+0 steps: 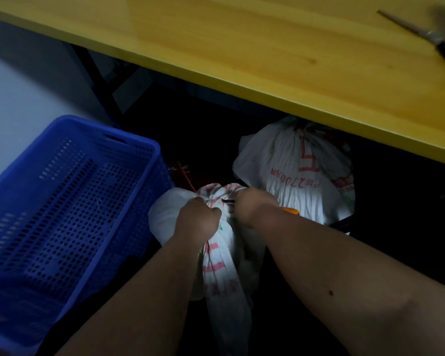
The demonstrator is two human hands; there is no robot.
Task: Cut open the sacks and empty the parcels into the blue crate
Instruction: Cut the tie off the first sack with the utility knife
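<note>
1. A white sack with red print is gripped at its gathered neck by the left hand, the fingers curled tight into the bunched cloth, on the dark floor in the near middle of the scene.
2. A cutting tool with an orange handle is held in the right hand, fingers closed round it; a thin dark tip is seen poking out towards the sack's tied top, just beside the left hand's knuckles.
3. A second white sack, also marked in red and tied shut, is seen farther off and to the right, partly tucked under the table edge.
4. The blue crate, perforated on its walls and floor, is set on the floor at the left, its right wall just beside the gripped sack. No parcels are seen in it.
5. A yellow wooden table is seen across the far side, with a blurred tool lying at its far right.
6. Red string is visible on the floor between crate and sacks.
</note>
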